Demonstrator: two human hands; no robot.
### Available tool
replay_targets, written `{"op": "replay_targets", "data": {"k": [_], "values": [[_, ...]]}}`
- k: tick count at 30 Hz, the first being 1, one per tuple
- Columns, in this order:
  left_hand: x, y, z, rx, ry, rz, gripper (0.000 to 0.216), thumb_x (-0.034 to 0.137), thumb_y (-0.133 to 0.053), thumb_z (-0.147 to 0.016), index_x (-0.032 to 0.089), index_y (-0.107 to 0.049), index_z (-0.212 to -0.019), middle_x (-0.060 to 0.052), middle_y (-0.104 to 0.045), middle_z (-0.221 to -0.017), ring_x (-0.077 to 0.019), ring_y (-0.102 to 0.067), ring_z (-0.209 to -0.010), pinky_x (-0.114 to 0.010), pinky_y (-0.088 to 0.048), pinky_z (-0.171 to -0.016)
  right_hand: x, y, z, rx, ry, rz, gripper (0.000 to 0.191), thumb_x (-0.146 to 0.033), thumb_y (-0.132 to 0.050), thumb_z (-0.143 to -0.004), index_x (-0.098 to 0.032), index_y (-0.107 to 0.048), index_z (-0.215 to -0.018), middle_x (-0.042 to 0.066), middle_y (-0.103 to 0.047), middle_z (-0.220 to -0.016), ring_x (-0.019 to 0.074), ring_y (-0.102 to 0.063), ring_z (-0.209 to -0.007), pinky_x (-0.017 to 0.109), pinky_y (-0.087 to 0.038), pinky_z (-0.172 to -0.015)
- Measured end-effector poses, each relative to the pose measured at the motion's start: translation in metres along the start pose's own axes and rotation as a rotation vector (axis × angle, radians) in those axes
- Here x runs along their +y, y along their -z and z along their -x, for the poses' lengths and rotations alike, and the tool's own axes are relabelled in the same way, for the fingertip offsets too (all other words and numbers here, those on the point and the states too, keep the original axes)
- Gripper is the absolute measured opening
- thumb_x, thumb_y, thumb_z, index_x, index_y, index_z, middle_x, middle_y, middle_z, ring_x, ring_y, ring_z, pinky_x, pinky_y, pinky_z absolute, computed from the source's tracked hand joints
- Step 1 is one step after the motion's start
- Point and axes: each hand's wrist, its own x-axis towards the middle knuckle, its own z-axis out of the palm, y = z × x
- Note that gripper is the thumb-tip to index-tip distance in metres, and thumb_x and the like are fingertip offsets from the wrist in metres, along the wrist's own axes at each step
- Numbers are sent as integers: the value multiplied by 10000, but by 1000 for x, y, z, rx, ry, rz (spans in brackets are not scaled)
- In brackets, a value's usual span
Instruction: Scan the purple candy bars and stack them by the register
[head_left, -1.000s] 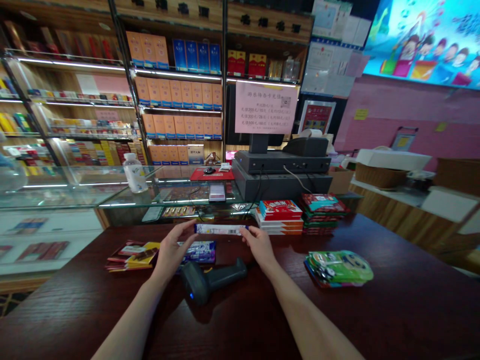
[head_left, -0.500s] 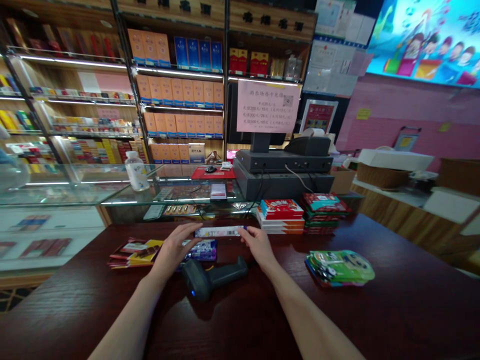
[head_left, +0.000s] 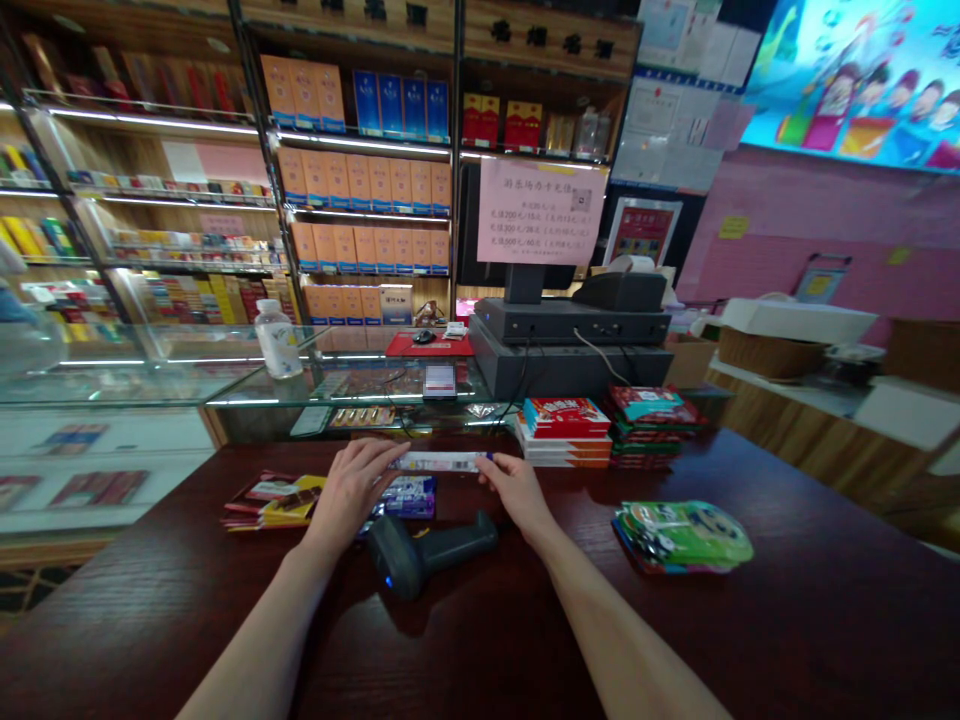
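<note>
- Since a second ago, both hands have lowered the long thin packet (head_left: 442,461) a little and tipped it flatter, closer to the dark wooden counter (head_left: 787,620).
- The left hand (head_left: 352,490) pinches the packet's left end with curled fingers; the right hand (head_left: 517,490) pinches the right end the same way.
- The packet hangs level between the hands, just above the counter, beyond a black handheld barcode scanner (head_left: 427,550) lying untouched near the wrists.
- By my judgement, the step in hand is turning the packet to find its barcode; the next move calls for freeing one hand to lift the scanner.
- A purple packet (head_left: 409,495) lies partly hidden under the left hand, beside a fanned stack of flat packets (head_left: 270,498).
- Green pouches (head_left: 682,535) lie well to the right.
- The print on the held packet is too small to read.
</note>
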Motion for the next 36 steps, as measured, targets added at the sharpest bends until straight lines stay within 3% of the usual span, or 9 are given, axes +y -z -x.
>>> {"op": "replay_targets", "data": {"k": [6, 13, 16, 22, 25, 30, 33, 36], "values": [[-2, -1, 1, -19, -9, -95, 431, 331, -542, -955, 363, -552, -1384, -55, -685, -1192, -258, -543, -1117, -416, -429, -955, 1, -1, -1, -23, -1, -51, 394, -540, -632, -811, -168, -697, -700, 24, -668, -651, 134, -515, -564, 252, -385, -564], [-1, 5, 2, 72, 69, -159, 393, 297, -538, -947, 349, -603, -1331, -66, -677, -1164, -275, -525, -1103, -448, -406, -979, 7, -1, -5, -29, 22, -134, 485, -494, -641, -803, -152, -707, -1141, 63, -725, -809, 170, -612, -672, 297, -480, -639], [-1, 10, 3, 132, 142, -207, 383, 288, -527, -948, 346, -618, -1315, -75, -675, -1162, -295, -516, -1118, -470, -396, -986, 5, 2, -2, -41, 86, -68, 462, -430, -637, -834, -167, -674, -1212, 41, -710, -850, 166, -621, -730, 298, -492, -689], [-1, 19, 3, 202, 204, -309, 371, 277, -500, -957, 299, -639, -1300, -92, -676, -1133, -297, -518, -1118, -531, -326, -1093, -16, 8, 12, -312, 257, 213, 372, -323, -634, -880, -230, -657, -1239, 29, -737, -990, 193, -642, -919, 347, -477, -877], [0, 23, 3, 184, 244, -363, 369, 269, -489, -963, 277, -641, -1299, -86, -677, -1149, -287, -513, -1131, -539, -283, -1133, -24, 14, 17, -483, 284, 317, 515, -325, -725, -824, -267, -606, -1322, 30, -734, -1131, 227, -616, -1075, 388, -429, -991], [-1, 26, 4, 174, 297, -418, 360, 276, -482, -969, 278, -649, -1289, -68, -679, -1161, -286, -496, -1136, -547, -239, -1162, -28, 18, 20, -738, 240, 443, 890, -411, -849, -678, -312, -452, -1469, 29, -658, -1319, 278, -549, -1212, 417, -373, -1052], [-3, 27, 6, 174, 313, -436, 362, 274, -471, -975, 271, -648, -1290, -72, -675, -1173, -289, -489, -1139, -561, -226, -1162, -29, 11, 25, -810, 257, 526, 962, -398, -841, -674, -323, -378, -1514, 30, -642, -1323, 276, -558, -1193, 406, -366, -1043], [-4, 27, 7, 180, 332, -453, 361, 274, -463, -978, 266, -652, -1286, -78, -675, -1166, -290, -486, -1134, -568, -217, -1161, -29, 2, 31, -828, 309, 615, 937, -394, -832, -679, -321, -398, -1506, 49, -638, -1305, 281, -570, -1163, 397, -384, -1008]]}}
